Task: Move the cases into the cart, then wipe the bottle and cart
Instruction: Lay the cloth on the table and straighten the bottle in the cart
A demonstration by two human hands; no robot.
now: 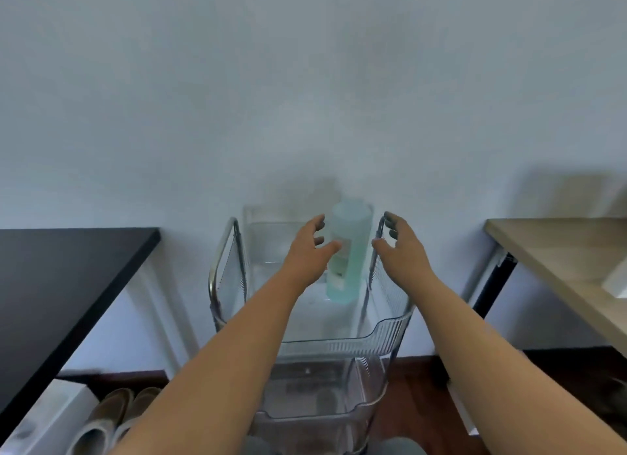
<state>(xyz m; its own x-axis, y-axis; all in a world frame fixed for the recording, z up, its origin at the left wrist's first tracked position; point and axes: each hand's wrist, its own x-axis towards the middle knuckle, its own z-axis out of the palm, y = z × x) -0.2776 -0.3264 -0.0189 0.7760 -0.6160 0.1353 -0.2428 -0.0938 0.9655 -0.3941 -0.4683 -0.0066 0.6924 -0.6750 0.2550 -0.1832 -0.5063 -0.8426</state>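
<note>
Left hand at frame centre, fingers spread and lightly curled, thumb reaching rightward; holding nothing. The thumb tip overlaps the left edge of the bottle in this view, though whether it touches or sits in front cannot be told through the blur. Right hand just right of the bottle, fingers likewise spread and curled, empty, the fingertips near the top of the cart's right-hand metal handle; contact there is unclear too. The bottle, pale green and translucent, stands upright between the two hands, long axis vertical, in the right half of the top tray of the clear ribbed cart, toward the wall. The left hand looks the nearer; the right is a little apart from it. Judgement: a two-sided reach, both palms facing inward, closing across the short axis at mid-height. Outward: a black counter at lower left, a wood-toned counter at right, slippers on the floor at bottom left. No cases can be made out with certainty, and no cloth shows in either hand.
</note>
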